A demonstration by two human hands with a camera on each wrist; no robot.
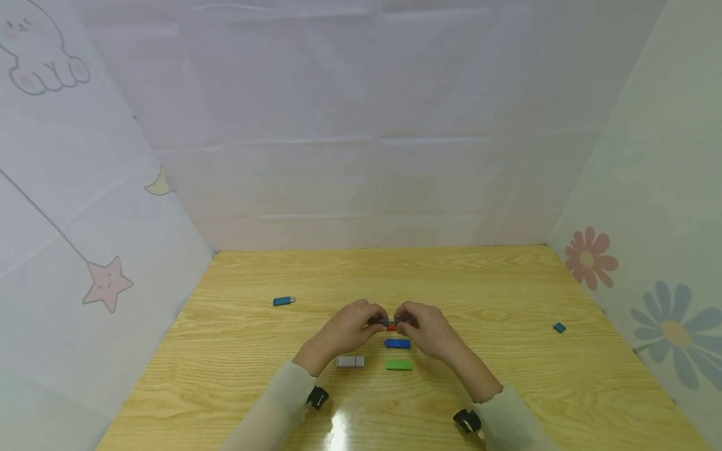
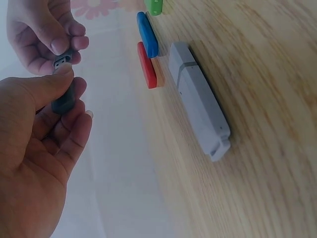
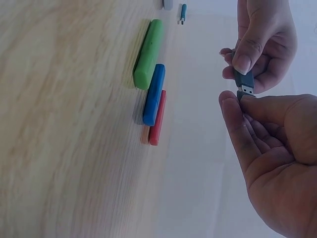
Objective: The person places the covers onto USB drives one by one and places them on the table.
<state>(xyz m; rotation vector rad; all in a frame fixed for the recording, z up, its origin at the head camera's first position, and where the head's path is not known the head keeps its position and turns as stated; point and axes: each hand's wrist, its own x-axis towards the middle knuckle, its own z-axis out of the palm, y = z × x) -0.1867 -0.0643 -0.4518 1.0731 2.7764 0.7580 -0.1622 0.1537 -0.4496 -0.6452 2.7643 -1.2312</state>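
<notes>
Over the middle of the table, my left hand (image 1: 351, 327) grips the body of a dark grey USB stick (image 3: 243, 79). Opposite it, my right hand (image 1: 431, 332) pinches the stick's small dark cap (image 3: 242, 93) between thumb and fingertip. A short stretch of the metal plug (image 3: 247, 89) shows between body and cap. Below the hands lie a red USB stick (image 3: 158, 119), a blue one (image 1: 397, 344) and a green one (image 1: 399, 365), in a row. Close to my left wrist lies a capped light grey USB stick (image 2: 200, 99).
A teal USB stick (image 1: 282, 301) with its plug bare lies at the back left of the wooden table (image 1: 485, 288). Far to the right is a small teal cap (image 1: 559, 327). Patterned cloth walls (image 1: 372, 188) border the table's back and sides.
</notes>
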